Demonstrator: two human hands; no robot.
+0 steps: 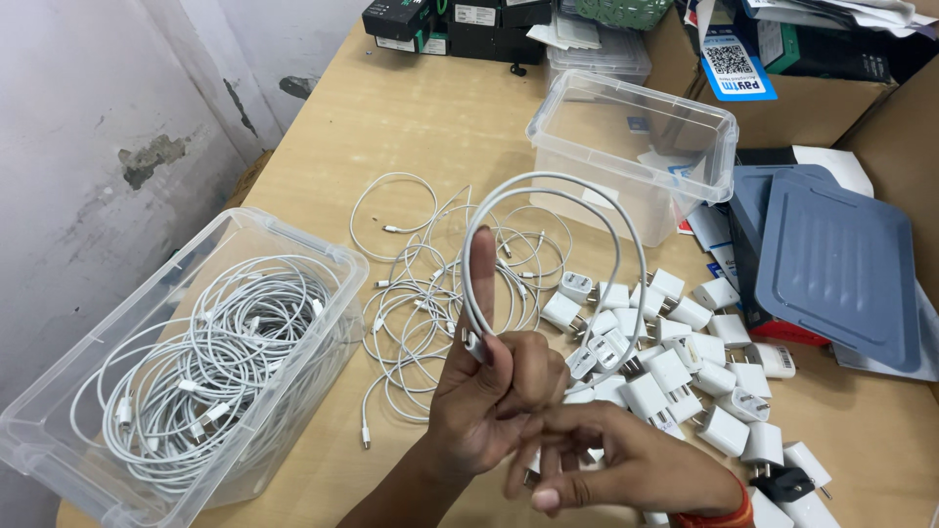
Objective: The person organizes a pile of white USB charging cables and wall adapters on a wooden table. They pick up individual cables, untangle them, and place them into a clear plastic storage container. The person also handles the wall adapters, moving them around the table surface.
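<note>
My left hand [489,391] is raised over the wooden table, index finger pointing up, gripping a white cable [597,200] bent into a loop above it. One cable plug sits between the finger and thumb. My right hand [626,464], with an orange band at the wrist, is just below and right of it, fingers pinching the cable's lower end. Behind the hands lies a loose tangle of white cables [430,284]. A heap of white plug adapters [685,362] lies to the right.
A clear plastic bin [293,244] at the left holds several coiled white cables. An empty clear bin [636,147] stands at the back. Grey lids [831,264] lie at the right, cardboard boxes behind them, dark boxes [450,24] at the far edge. A wall runs along the left.
</note>
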